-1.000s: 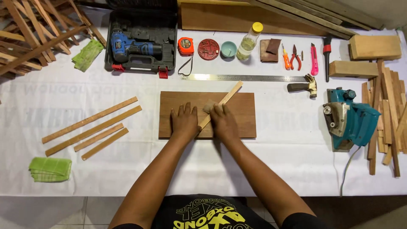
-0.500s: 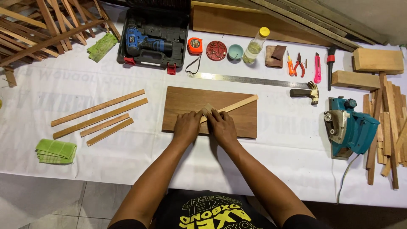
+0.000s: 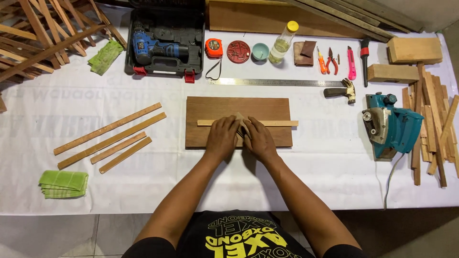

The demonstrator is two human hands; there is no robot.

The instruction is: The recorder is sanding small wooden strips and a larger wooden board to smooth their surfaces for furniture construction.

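Observation:
A thin pale wooden strip (image 3: 279,123) lies level across a brown wooden board (image 3: 213,107) at the table's middle. My left hand (image 3: 221,137) and my right hand (image 3: 258,139) sit side by side on the strip's middle, fingers curled down over it. A small tan folded piece (image 3: 240,118) pokes up between the fingertips of both hands; which hand holds it I cannot tell.
Several loose wooden strips (image 3: 109,136) and a folded green cloth (image 3: 63,184) lie left. Behind the board are a steel ruler (image 3: 272,82), a hammer (image 3: 343,90), a drill case (image 3: 162,45), a tape measure (image 3: 214,48) and a bottle (image 3: 281,44). A teal power planer (image 3: 391,125) and wood offcuts (image 3: 432,119) sit right.
The strip has swung from a diagonal, far end up to the right, to lying level across the board. Both hands stayed on it near the board's middle.

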